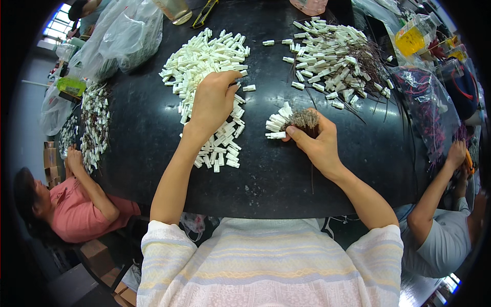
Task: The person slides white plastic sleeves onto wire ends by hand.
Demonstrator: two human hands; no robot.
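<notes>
My left hand (211, 100) reaches over a pile of small white plastic connector housings (204, 59). Its thumb and index finger are curved with a gap between them, and the index fingertip is right by a loose housing. I see nothing held in it. My right hand (321, 146) is closed around a bundle of thin brown wires (306, 118), their bare terminal ends pointing up. White housings (277, 121) sit on some wire ends at the left of this bundle, beside my thumb. Most of the wires' length is hidden by the hand.
At the back right of the black table (255, 189) lies a heap of wired white housings (332, 61). A clear plastic bag (135, 38) sits back left, a bag of coloured wires (422, 110) right. People work on both sides; a person in pink (84, 204) is at left.
</notes>
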